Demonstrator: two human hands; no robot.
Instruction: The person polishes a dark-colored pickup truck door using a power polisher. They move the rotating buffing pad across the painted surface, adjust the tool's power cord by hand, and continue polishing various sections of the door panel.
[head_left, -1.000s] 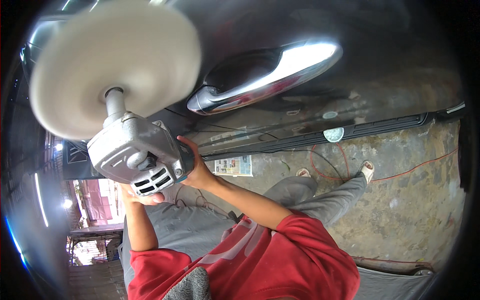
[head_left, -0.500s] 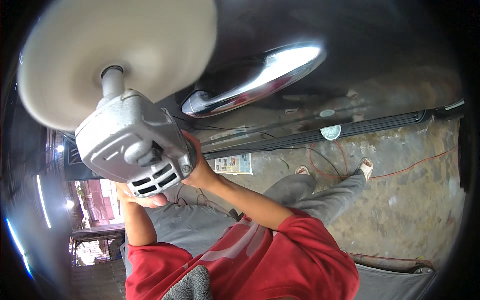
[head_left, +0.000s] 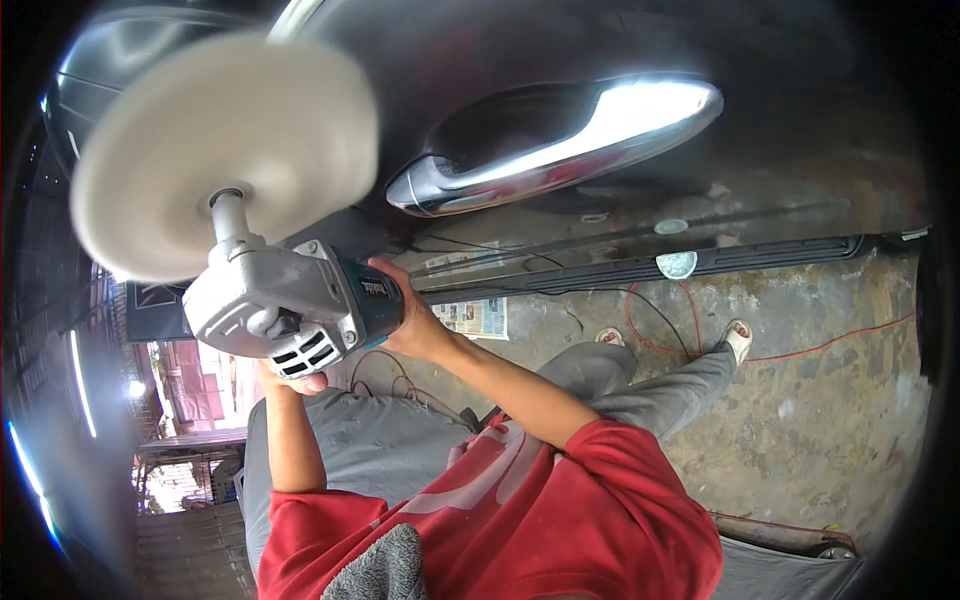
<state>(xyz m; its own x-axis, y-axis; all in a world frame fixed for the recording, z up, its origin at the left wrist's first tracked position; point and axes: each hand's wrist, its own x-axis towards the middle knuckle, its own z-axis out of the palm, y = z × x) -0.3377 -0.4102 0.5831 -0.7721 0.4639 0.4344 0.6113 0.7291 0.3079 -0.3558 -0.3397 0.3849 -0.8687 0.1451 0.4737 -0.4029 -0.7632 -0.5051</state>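
A power polisher (head_left: pixel 262 300) with a silver gear head and a teal body is held up in both hands at the left. Its round cream pad (head_left: pixel 290 120) is blurred by spinning and stands by the dark glossy car door (head_left: pixel 800 110); whether pad and paint touch, I cannot tell. My right hand (head_left: pixel 412 318) is wrapped round the teal body behind the gear head. Beneath the vented gear head my left hand (head_left: pixel 300 382) grips the polisher, most of its fingers hidden. To the right of the pad is a chrome door handle (head_left: pixel 560 150).
A black side step (head_left: pixel 780 253) runs along the car's lower edge. On the concrete floor lie newspaper (head_left: pixel 480 318) and an orange cord (head_left: pixel 830 345). A grey-covered surface (head_left: pixel 370 450) is behind my arms, and a grey towel (head_left: pixel 380 570) hangs over my red shirt.
The polisher and its spinning pad have moved farther from the view and look smaller. The teal body now shows. The door handle appears shifted to the right and slightly up.
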